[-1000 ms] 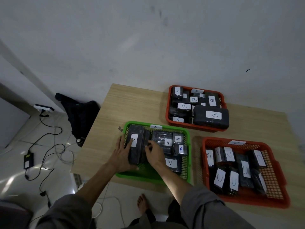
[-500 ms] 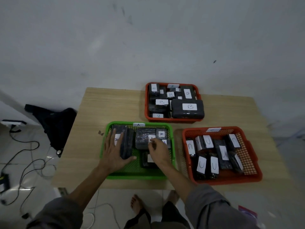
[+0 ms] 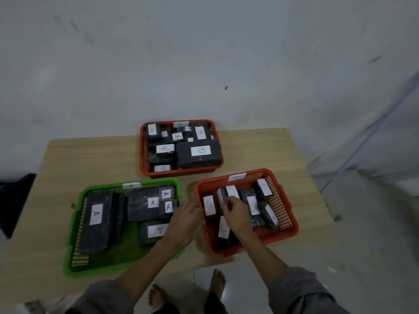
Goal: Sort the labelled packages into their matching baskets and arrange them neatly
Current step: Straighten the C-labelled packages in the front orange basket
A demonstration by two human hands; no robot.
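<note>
Wooden table (image 3: 95, 159): we stand at its near edge, three baskets on top
Green basket (image 3: 74, 225), near left: black packages marked A (image 3: 96, 220) lie flat inside
Far orange basket (image 3: 143, 155): packages marked B (image 3: 199, 154)
Near orange basket (image 3: 288, 214), right: packages marked C (image 3: 263, 188)
Left hand (image 3: 184, 223): we rest it over the gap between green and near orange baskets, fingers blurred, grip unclear
Right hand (image 3: 237, 214): fingers curled among the C packages; whether we grip one is unclear
</note>
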